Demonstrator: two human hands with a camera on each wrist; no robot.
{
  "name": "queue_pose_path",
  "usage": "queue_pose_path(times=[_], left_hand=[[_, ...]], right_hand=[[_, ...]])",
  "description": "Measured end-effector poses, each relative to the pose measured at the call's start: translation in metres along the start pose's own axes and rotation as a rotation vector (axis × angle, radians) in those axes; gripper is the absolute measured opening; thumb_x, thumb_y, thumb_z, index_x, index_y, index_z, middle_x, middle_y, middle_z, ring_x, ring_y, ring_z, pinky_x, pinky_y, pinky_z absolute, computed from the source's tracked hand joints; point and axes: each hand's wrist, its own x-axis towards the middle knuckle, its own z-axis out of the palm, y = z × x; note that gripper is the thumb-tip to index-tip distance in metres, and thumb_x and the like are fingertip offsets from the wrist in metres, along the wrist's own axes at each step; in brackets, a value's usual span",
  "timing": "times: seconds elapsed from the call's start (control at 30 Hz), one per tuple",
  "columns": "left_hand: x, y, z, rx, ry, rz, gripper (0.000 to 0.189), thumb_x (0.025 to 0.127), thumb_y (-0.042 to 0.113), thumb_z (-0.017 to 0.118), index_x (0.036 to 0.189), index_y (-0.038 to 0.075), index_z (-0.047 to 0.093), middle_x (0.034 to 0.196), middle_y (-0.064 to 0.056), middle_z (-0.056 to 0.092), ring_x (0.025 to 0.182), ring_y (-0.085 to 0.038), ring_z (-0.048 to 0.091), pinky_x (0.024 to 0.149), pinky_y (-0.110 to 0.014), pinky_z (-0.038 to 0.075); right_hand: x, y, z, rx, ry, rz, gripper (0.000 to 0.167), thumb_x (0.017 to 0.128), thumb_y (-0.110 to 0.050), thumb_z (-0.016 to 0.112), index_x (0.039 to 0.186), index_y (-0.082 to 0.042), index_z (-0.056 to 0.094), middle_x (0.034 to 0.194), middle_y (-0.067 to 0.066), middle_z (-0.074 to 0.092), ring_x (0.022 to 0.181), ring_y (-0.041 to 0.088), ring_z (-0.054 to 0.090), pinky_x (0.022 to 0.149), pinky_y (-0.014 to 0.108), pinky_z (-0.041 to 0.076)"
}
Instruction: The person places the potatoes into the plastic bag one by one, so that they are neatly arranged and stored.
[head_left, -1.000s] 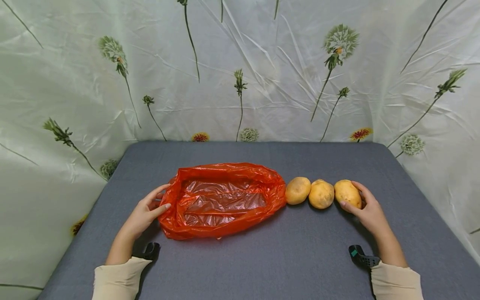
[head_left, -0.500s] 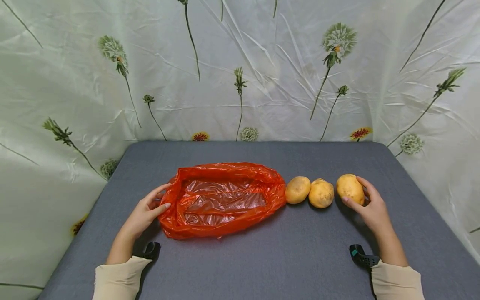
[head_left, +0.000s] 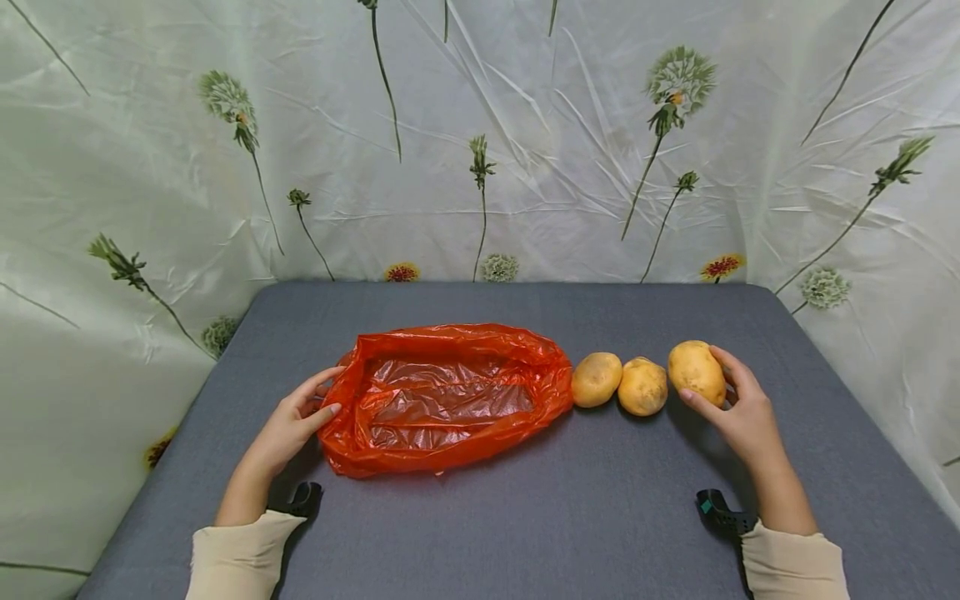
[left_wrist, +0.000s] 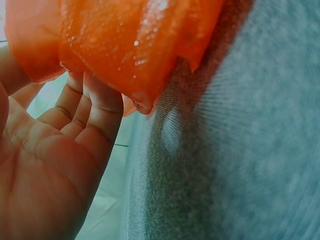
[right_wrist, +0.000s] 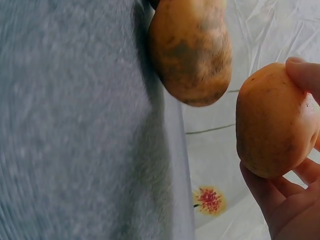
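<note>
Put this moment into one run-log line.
left hand: holds red bag | right hand: holds potato above table | two other potatoes: on table

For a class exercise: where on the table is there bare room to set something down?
Bare: the table between the forearms, in front of the bag and two potatoes; also the strip behind those, before the curtain. Crowded: the row from left hand through bag and potatoes to right hand holding another potato.
</note>
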Motion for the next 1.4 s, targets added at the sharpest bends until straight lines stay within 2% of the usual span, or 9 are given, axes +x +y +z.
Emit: queue_pose_path(times=[0.23,0.53,0.83,0.97,1.3,1.4], left_hand=[[0.000,0.001,0.000,-0.020,-0.001,0.013,0.049,0.089,0.005,0.054,0.135,0.004,0.035,0.099,-0.020,0.047,0.073,-0.015,0.053,0.058,-0.027,0.045],[0.001,0.000,0.000,-0.037,-0.007,0.014,0.050,0.088,0.003,0.054,0.135,0.004,0.035,0.098,-0.020,0.046,0.072,-0.015,0.052,0.058,-0.027,0.045],[0.001,0.000,0.000,-0.043,-0.012,0.006,0.050,0.089,0.003,0.054,0.135,0.004,0.035,0.098,-0.021,0.046,0.072,-0.014,0.052,0.058,-0.027,0.045],[0.001,0.001,0.000,-0.042,-0.014,0.012,0.050,0.089,0.003,0.054,0.135,0.004,0.035,0.098,-0.021,0.046,0.072,-0.014,0.052,0.058,-0.027,0.045],[0.001,0.001,0.000,-0.039,-0.015,0.012,0.050,0.089,0.003,0.054,0.135,0.004,0.035,0.099,-0.022,0.047,0.074,-0.014,0.053,0.060,-0.026,0.046],[0.001,0.001,0.000,-0.043,-0.015,0.014,0.050,0.089,0.002,0.054,0.135,0.003,0.035,0.099,-0.022,0.047,0.074,-0.014,0.053,0.059,-0.026,0.046]], right_hand=[[0.003,-0.010,0.005,-0.005,-0.016,-0.064,0.072,0.074,-0.007,0.073,0.136,-0.005,0.037,0.127,0.020,0.040,0.101,-0.010,0.034,0.078,0.006,0.030],[0.010,-0.025,0.015,0.014,-0.034,-0.137,0.076,0.069,-0.002,0.076,0.135,-0.008,0.039,0.128,0.017,0.041,0.106,-0.003,0.037,0.079,0.007,0.031],[0.021,-0.041,0.031,0.035,-0.075,-0.184,0.076,0.068,-0.001,0.077,0.134,-0.010,0.041,0.130,0.013,0.041,0.109,0.026,0.043,0.082,0.010,0.031],[0.026,-0.051,0.039,0.064,-0.089,-0.204,0.076,0.067,0.001,0.077,0.133,-0.007,0.041,0.131,0.013,0.041,0.109,0.028,0.043,0.082,0.012,0.033],[0.031,-0.108,0.055,0.122,-0.118,-0.294,0.069,0.064,0.011,0.074,0.125,0.010,0.043,0.125,0.026,0.043,0.109,0.032,0.043,0.081,0.013,0.034],[0.033,-0.117,0.061,0.130,-0.142,-0.294,0.068,0.065,0.009,0.074,0.125,0.011,0.042,0.125,0.026,0.042,0.110,0.033,0.043,0.082,0.020,0.038]])
